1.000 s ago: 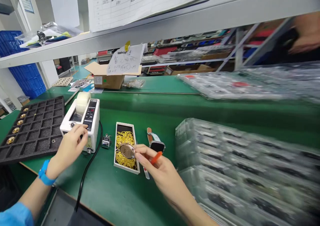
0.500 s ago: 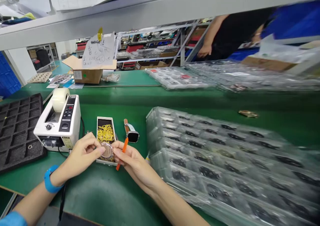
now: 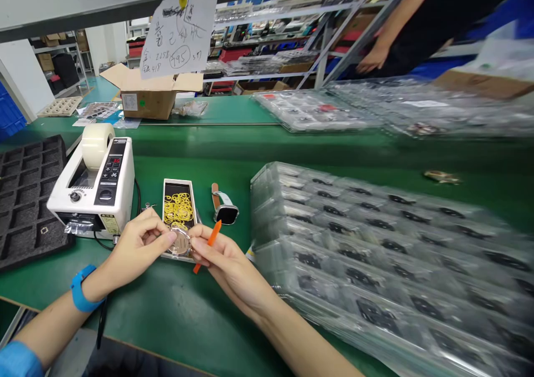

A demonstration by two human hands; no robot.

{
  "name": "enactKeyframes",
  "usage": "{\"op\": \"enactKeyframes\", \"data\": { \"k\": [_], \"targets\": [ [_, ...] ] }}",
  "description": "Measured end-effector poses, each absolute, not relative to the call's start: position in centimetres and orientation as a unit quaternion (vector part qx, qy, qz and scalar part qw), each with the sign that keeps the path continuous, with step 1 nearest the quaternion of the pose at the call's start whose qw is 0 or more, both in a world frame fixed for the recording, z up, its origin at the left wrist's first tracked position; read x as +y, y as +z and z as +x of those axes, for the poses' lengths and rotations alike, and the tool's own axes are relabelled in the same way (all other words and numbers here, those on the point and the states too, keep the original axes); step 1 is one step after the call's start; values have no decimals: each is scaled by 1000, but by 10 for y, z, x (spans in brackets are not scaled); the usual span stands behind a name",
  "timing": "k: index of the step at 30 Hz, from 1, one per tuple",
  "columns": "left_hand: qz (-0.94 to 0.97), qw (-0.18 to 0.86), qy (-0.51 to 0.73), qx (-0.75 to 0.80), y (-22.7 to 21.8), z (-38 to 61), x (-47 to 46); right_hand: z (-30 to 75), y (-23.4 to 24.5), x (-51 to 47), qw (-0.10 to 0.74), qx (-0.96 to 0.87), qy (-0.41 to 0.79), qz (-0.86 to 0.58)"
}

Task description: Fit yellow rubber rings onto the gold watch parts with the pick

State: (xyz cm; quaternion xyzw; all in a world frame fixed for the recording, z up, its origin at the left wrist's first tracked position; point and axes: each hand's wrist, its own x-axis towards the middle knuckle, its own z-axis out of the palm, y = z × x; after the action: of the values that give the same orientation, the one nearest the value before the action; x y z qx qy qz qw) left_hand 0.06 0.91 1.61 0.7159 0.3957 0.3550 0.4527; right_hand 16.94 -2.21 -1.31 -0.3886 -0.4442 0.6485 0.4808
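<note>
Between my two hands, above the near end of a small box, is a round metallic watch case (image 3: pixel 180 241). My left hand (image 3: pixel 144 243) pinches its left edge between thumb and fingers. On the opposite edge, the fingertips of my right hand (image 3: pixel 219 254) grip it. An orange plastic stick (image 3: pixel 213 233) is also tucked in my right hand, slanting up between the fingers. The white box (image 3: pixel 194 210) beneath holds many thin yellow rings (image 3: pixel 178 209). Just right of the box lies a smartwatch (image 3: pixel 226 214) with a light strap.
A white tape dispenser (image 3: pixel 92 182) stands left of the box, beside a black foam tray (image 3: pixel 31 199). Stacked clear plastic trays (image 3: pixel 375 243) with dark parts fill the right. Behind are a cardboard box (image 3: pixel 147 102) and a hanging handwritten note (image 3: pixel 179 38). A person's arm (image 3: pixel 400 21) shows across the bench.
The view has tilted downward, so the background sits higher in the picture. Both hands keep hold of the watch case, with the orange stick still in the right one.
</note>
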Motion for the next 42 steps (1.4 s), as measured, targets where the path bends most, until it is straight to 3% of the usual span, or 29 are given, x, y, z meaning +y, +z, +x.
{"op": "enactKeyframes", "data": {
  "k": [11,21,35,42],
  "targets": [
    [715,424,378,407,9,3,7,170,-15,-23,492,-454,633,-389],
    [817,105,451,344,5,5,3,168,-12,-27,512,-516,568,-386],
    [830,48,473,290,6,2,1,167,-12,-28,519,-503,583,-370],
    [809,76,488,317,5,3,1,167,-11,-28,516,-492,594,-371]
  ]
}}
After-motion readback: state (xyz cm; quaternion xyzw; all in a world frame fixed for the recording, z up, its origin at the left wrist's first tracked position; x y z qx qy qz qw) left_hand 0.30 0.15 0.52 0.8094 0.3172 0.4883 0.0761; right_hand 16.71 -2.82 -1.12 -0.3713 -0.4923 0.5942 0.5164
